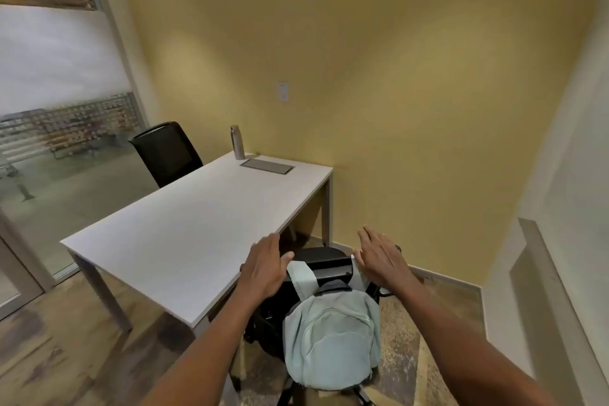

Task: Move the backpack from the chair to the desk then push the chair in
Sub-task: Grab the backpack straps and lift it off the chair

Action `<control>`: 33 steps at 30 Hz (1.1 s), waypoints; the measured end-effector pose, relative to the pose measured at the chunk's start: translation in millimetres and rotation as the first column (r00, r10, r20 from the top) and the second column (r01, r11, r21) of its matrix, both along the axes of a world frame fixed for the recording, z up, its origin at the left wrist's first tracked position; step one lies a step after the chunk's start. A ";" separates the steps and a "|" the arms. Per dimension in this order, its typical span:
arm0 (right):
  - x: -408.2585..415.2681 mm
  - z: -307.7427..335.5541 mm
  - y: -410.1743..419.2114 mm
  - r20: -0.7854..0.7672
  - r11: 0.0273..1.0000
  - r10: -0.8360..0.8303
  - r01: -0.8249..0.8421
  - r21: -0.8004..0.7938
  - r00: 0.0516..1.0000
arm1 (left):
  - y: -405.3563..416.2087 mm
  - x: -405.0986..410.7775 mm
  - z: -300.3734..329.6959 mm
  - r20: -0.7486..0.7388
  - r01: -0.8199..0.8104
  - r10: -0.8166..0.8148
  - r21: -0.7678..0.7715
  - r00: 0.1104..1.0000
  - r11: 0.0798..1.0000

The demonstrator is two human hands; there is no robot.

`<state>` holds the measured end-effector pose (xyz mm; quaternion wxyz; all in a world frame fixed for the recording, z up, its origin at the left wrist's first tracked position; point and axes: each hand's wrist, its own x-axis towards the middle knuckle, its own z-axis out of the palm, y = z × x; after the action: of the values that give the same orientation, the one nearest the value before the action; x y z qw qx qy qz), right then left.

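A pale blue-green backpack (331, 339) hangs on the back of a black office chair (324, 264), its straps looped over the top of the backrest. The chair stands at the near right corner of a white desk (184, 231). My left hand (267, 269) hovers over the left end of the backrest, fingers spread and empty. My right hand (379, 257) hovers over the right end, also open and empty. Neither hand grips the backpack or the chair.
A second black chair (166, 153) stands at the desk's far side. A white bottle (237, 142) and a grey cable hatch (267, 167) sit at the desk's far end. A yellow wall lies ahead, a glass partition on the left, a white ledge (543, 273) on the right.
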<state>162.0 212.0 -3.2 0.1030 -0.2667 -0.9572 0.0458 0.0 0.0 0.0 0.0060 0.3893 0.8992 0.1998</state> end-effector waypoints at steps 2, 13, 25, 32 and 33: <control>-1.5 -7.4 -0.7 0.014 0.999 -0.004 0.004 -0.039 1.000 | 0.5 0.1 -8.6 0.025 -0.023 0.023 -0.006 0.999 1.000; -5.5 -40.7 -1.2 0.138 0.994 -0.053 0.065 -0.084 0.989 | 12.5 0.4 -49.3 0.191 -0.063 0.063 -0.009 0.979 0.998; -3.5 -49.1 12.6 0.327 0.991 0.002 0.043 -0.130 0.945 | 46.6 -3.3 -51.4 0.363 -0.312 0.298 -0.020 0.883 0.950; -2.4 -51.3 19.7 0.349 0.992 0.016 0.028 -0.121 0.937 | 65.6 3.6 -38.2 0.452 -0.477 0.468 -0.103 0.759 0.873; -1.5 -52.5 21.5 0.343 0.992 0.020 0.023 -0.121 0.939 | 67.0 5.4 -35.1 0.471 -0.491 0.483 -0.115 0.739 0.863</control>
<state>160.5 233.6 -55.7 -0.0825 -0.2773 -0.9555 0.0576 5.4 67.0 -35.1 0.1748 0.0782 0.9368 0.2928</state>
